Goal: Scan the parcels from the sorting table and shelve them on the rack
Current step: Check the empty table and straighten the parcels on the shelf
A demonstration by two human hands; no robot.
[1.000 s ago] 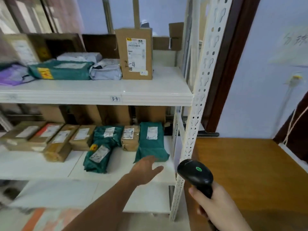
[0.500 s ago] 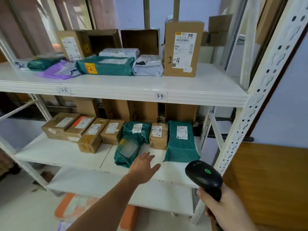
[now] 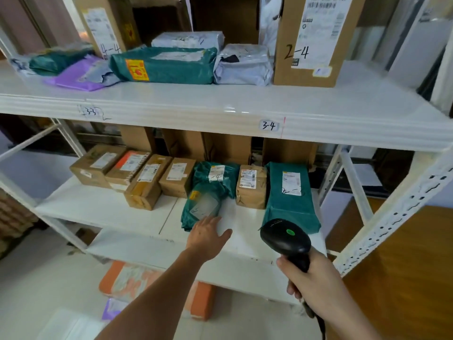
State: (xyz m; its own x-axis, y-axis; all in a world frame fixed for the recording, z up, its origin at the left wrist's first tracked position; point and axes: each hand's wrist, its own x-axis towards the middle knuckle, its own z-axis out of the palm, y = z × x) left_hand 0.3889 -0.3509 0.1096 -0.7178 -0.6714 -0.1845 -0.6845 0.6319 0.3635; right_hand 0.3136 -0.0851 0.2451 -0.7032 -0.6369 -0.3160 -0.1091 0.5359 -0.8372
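A white metal rack (image 3: 220, 111) fills the view. On its middle shelf (image 3: 103, 207) lie several brown boxes and green bags. My left hand (image 3: 207, 235) reaches over this shelf, fingers straight, its tips touching the near end of a crumpled green bag (image 3: 208, 204). A larger green bag (image 3: 290, 197) lies to the right of it, and a small brown parcel (image 3: 251, 186) sits between them. My right hand (image 3: 316, 283) grips the handle of a black barcode scanner (image 3: 285, 239), whose green light is lit, in front of the shelf's right end.
The upper shelf carries a tall box marked 2-4 (image 3: 311, 40), a green bag (image 3: 166, 66), grey bags (image 3: 242, 65) and a purple bag (image 3: 83, 74). An orange parcel (image 3: 147, 288) lies on the floor under the rack. A wooden table (image 3: 404, 278) stands to the right.
The view has swung left and closer to the rack. My left hand has moved forward onto the crumpled green bag's end. The scanner stays in my right hand.
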